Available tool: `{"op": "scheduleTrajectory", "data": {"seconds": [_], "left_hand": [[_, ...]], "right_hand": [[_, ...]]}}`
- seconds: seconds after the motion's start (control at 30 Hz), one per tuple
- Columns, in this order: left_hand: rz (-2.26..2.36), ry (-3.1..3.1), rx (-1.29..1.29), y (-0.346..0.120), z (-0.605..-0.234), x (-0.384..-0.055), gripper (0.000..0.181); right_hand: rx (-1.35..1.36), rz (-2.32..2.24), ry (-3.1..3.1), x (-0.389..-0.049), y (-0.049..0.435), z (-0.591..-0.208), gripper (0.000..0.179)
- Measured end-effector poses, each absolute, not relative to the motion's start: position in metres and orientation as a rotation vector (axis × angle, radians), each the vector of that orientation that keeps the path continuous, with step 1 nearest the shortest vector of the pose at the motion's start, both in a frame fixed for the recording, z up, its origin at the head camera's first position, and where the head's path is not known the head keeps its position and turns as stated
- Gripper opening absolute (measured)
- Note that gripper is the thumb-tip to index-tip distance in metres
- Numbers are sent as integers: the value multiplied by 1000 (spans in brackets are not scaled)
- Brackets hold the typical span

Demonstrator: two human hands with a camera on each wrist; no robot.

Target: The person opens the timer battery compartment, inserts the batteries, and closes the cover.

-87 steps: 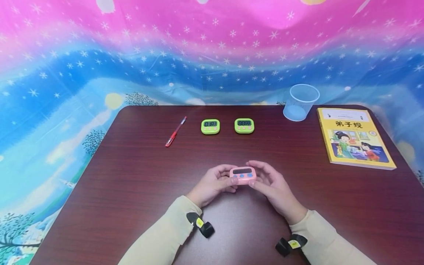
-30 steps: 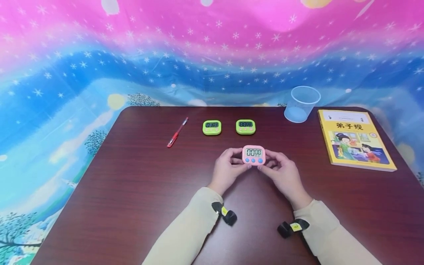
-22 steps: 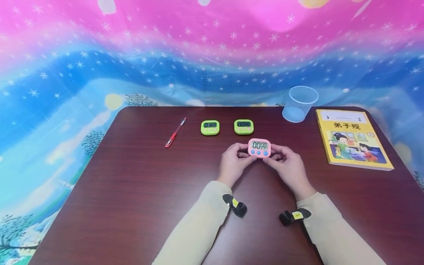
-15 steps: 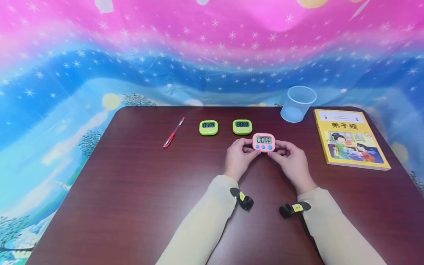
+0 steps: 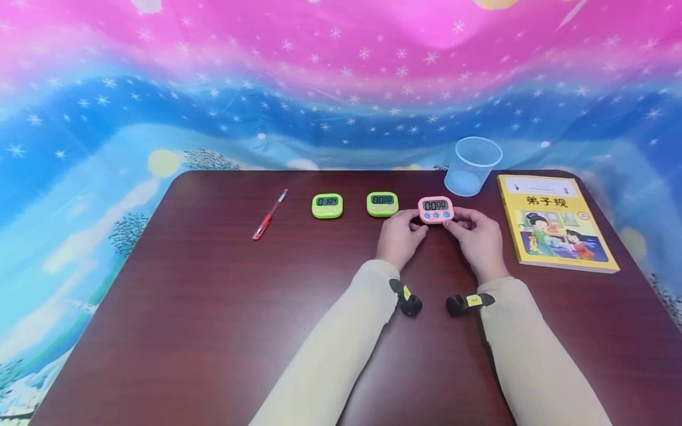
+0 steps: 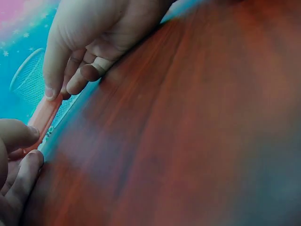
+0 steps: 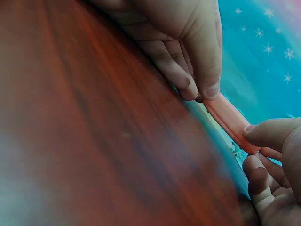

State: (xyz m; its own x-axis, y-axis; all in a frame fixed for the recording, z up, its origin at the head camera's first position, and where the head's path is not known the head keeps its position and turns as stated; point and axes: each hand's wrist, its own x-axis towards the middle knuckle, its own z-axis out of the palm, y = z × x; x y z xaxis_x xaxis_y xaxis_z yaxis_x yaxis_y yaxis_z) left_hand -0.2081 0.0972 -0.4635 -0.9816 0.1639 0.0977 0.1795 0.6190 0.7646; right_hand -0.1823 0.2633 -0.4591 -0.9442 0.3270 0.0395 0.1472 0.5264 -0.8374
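A pink timer (image 5: 436, 210) with blue buttons is held between two hands at the far part of the table, its display facing me with zeros. My left hand (image 5: 401, 238) pinches its left end, thumb in front. At the right end my right hand (image 5: 479, 241) pinches with thumb and fingers. The left wrist view shows the pink timer edge-on (image 6: 43, 117), both thumbs against it. Whether it touches the table cannot be told. Left of it lie two green timers: the nearer one (image 5: 382, 204) reads zeros, the farther one (image 5: 327, 206) about 01:04.
A red pen (image 5: 270, 214) lies at the left of the dark wooden table (image 5: 213, 319). Behind the pink timer stands a clear mesh-sided cup (image 5: 472, 167), and a yellow book (image 5: 556, 222) lies at the right. A patterned cloth (image 5: 298, 89) hangs behind the table.
Both hands have carried the pink timer forward and to the right, level with the green timers. Its display has come into readable view. The left green timer's reading has climbed from about 01:01.
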Motion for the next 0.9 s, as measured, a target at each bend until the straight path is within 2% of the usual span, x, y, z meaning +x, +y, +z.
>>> {"op": "scheduleTrajectory", "data": {"seconds": [0.2,0.37,0.6,0.77,0.9], "left_hand": [[-926,-3014,-304,100,-457,-215,50],[-832,-3052,-288,96,-457,-217,54],[-1058,-2964,-372,86,-461,-203,60],[-1392,-2755,-479,76,-469,-182,50],[-1368,-2655,-587,54,-474,-171,45]], "right_hand": [[-440,1376,-2632,-195,261,-458,44],[-416,1335,-2687,-202,258,-458,45],[-403,1303,-2689,-199,260,-459,45],[-362,1253,-2614,-186,264,-462,39],[-201,1159,-2588,-172,265,-463,40]]}}
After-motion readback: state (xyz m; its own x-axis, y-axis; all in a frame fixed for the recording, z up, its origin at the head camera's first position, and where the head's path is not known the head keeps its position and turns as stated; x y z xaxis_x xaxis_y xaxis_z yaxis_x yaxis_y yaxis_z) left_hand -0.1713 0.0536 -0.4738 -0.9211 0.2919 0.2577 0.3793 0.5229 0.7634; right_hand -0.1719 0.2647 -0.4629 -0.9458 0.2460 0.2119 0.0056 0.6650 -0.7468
